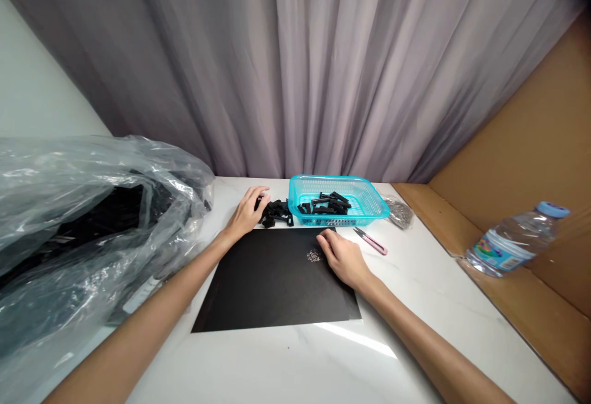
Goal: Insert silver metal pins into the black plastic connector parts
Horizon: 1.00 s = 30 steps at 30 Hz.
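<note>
My left hand is at the left end of a loose pile of small black plastic pieces, thumb and fingers closing round a piece at its edge. My right hand rests over the right side of a black mat, its fingers curled and close together. Whatever those fingertips hold, if anything, is hidden. Just left of them lies a small scatter of tiny shiny metal parts on the mat. Behind the mat stands a turquoise plastic basket with several longer black plastic pieces in it.
Pink-handled thread snips lie right of the mat. A clear bag of small parts sits beside the basket. Large clear plastic bags with dark contents fill the left. A water bottle leans at the cardboard on the right.
</note>
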Tool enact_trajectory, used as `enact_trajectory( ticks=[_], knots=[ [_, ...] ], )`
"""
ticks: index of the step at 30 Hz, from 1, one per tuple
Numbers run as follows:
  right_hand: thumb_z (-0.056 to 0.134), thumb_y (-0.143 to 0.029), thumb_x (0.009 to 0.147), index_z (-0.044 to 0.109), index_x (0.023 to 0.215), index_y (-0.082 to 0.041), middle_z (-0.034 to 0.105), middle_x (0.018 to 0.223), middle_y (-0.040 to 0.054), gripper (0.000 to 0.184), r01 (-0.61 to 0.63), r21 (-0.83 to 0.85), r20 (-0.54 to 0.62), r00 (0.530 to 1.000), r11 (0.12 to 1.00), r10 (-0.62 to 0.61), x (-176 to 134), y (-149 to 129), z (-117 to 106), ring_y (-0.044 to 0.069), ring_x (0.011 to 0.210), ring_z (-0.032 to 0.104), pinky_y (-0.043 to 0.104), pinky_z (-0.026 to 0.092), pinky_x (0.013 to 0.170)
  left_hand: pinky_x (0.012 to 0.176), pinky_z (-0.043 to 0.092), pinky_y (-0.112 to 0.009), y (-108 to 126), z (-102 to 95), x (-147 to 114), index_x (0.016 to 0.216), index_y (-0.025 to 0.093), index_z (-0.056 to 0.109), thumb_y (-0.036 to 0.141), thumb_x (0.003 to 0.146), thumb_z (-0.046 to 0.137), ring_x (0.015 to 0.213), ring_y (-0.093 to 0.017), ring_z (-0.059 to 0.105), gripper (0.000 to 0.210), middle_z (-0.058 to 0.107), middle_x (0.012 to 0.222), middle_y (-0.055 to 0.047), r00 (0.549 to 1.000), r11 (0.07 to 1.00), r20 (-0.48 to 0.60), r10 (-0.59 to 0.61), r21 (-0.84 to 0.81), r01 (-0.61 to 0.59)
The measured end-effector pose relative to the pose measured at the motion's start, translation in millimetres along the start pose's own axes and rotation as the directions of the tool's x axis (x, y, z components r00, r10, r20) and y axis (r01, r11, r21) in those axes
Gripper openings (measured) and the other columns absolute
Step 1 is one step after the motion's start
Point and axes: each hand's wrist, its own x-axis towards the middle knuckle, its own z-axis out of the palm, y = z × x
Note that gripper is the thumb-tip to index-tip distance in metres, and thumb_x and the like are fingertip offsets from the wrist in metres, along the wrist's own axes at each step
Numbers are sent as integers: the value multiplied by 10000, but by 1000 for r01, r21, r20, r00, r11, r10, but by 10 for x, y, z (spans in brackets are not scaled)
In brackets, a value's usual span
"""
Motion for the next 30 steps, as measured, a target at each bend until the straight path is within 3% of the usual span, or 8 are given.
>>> enact_trajectory(
  ticks=[3,6,8,11,16,24,30],
  knots=[
    [337,-386,1112,592,1072,-256,766,1078,29,289,-1,3,-2,1000,1000,1,-2,8,7,213,908,730,290,379,671,1128,444,-371,-21,-9,19,1372,180,552,458,1070,281,1243,-218,624,493,641,1366,-117,995,995,-25,-98,-35,97],
    [340,-383,1112,591,1067,-257,767,1071,27,284,1,6,0,1000,1000,-1,-5,10,7,212,903,730,285,376,669,1202,353,-480,-124,-33,32,1354,185,581,449,1088,253,1377,-266,531,497,622,1410,-132,967,969,-63,-246,-37,244],
    [343,-382,1111,591,1065,-257,766,1069,29,281,4,8,2,1000,1000,-4,-6,9,4,212,907,729,281,378,670,1159,395,-553,-205,-42,34,1321,171,606,466,1078,373,1344,-298,552,448,626,1384,-146,934,935,-50,-353,-46,351],
    [334,-383,1110,590,1063,-254,765,1055,37,291,3,11,0,1000,1000,-3,-7,8,1,214,899,728,279,381,670,1050,507,-531,-265,-28,28,1272,158,639,474,1009,580,1199,-277,639,416,659,1312,-123,899,895,39,-436,-81,438],
    [340,-381,1107,590,1064,-254,767,1062,34,283,7,10,5,1000,1000,-7,-7,11,1,217,893,730,280,380,664,1106,464,-431,-164,55,37,1174,209,732,644,1045,219,1258,-310,641,684,742,1274,-97,884,871,114,-454,-153,467],
    [339,-383,1111,586,1070,-254,769,1070,32,281,4,-1,6,1000,1000,-4,-6,2,-2,225,910,731,284,377,669,1092,471,-381,23,127,89,1153,219,704,662,1019,213,1178,-263,679,675,779,1172,-74,912,889,114,-393,-206,409],
    [328,-392,1115,584,1069,-253,768,1071,38,295,9,1,7,1000,1000,-9,-17,9,5,228,911,729,285,373,671,1052,483,-396,183,-74,32,1106,202,659,586,1043,200,1157,-279,676,602,750,1189,-113,936,926,-4,-352,-147,347]
  ],
)
